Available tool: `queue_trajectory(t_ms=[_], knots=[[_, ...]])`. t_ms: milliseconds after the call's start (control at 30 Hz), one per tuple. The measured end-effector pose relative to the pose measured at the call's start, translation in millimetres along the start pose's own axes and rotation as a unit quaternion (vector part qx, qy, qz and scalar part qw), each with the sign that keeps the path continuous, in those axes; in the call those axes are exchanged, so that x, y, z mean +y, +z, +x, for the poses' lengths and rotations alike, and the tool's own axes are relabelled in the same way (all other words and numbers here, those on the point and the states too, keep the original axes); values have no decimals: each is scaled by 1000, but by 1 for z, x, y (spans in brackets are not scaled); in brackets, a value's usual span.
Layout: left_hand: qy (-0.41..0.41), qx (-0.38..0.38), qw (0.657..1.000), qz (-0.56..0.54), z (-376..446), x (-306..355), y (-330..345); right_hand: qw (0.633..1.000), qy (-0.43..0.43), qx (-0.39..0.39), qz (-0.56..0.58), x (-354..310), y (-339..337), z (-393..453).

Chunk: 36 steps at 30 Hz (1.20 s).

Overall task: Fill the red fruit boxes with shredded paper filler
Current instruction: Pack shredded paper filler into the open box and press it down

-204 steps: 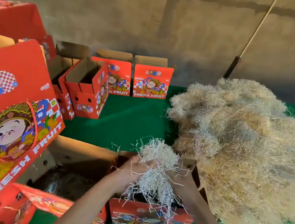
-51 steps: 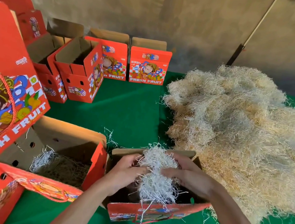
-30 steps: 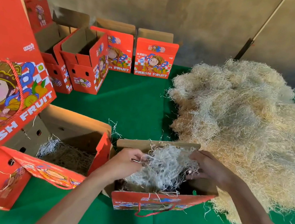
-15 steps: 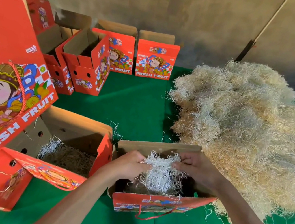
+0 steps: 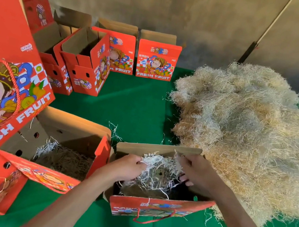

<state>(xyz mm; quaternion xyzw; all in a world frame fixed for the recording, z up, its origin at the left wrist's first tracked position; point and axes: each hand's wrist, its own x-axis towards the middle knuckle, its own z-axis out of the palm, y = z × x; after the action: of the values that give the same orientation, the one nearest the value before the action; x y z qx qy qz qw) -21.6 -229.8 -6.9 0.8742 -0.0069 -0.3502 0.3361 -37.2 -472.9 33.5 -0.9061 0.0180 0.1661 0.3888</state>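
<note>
Green felt-like cloth (image 5: 135,115) covers the work surface, backed by a rough, mottled grey-brown concrete wall (image 5: 178,11). Head view: a large, loose heap of pale straw-coloured shredded paper filler (image 5: 247,136) lies on the right of the cloth, wiry and tangled. At near centre stands an open red printed cardboard fruit box with a red cord handle (image 5: 152,209), its plain brown back flap upright. Both hands are inside its mouth. The left hand (image 5: 127,168) has its fingers curled, gripping a white crinkled tuft of shredded paper (image 5: 158,170); the right hand (image 5: 194,171) pinches the same tuft from the other side, fingers bent around the strands. Just beside it on the left, a second open red cardboard box with punched round holes (image 5: 60,139) contains a matted layer of filler. Four more open red boxes (image 5: 125,58) stand along the wall. A thin pale pole with a black lower section (image 5: 268,28) leans against the wall.
</note>
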Motion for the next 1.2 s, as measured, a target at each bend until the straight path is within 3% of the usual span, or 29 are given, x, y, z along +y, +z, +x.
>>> queue_trajectory(t_ms=[100, 233, 300, 367, 467, 600, 733, 833, 1000, 1067, 1133, 1200], knots=[[11, -35, 997, 73, 6, 19, -1, 991, -34, -34, -128, -17, -6, -7], [47, -71, 983, 162, 13, 32, 3, 928, -63, -22, -367, -26, -2, -5], [46, -92, 970, 221, 17, 31, 10, 931, -96, -60, -347, -27, 1, 1], [29, -134, 940, 313, 24, 32, 19, 945, -109, -169, -257, -30, 5, 10], [4, -212, 868, 449, 41, 30, 37, 905, -100, -312, -271, -26, 24, 33], [-9, -233, 829, 509, 63, 10, 57, 874, -50, -346, -338, -3, 59, 58], [60, -232, 775, 585, 62, -7, 69, 820, -75, -401, -402, 14, 70, 64], [11, -234, 814, 532, 59, -16, 70, 807, -78, -419, -409, 35, 69, 52], [21, -179, 814, 552, 61, -32, 71, 797, -54, -410, -439, 63, 72, 13], [22, -192, 826, 530, 55, -19, 70, 788, -122, -364, -481, 57, 67, 8], [49, -155, 860, 484, 50, -3, 70, 761, -226, -267, -547, 49, 65, 15], [87, -109, 865, 482, 46, 14, 65, 703, -325, -193, -602, 36, 68, 26]])
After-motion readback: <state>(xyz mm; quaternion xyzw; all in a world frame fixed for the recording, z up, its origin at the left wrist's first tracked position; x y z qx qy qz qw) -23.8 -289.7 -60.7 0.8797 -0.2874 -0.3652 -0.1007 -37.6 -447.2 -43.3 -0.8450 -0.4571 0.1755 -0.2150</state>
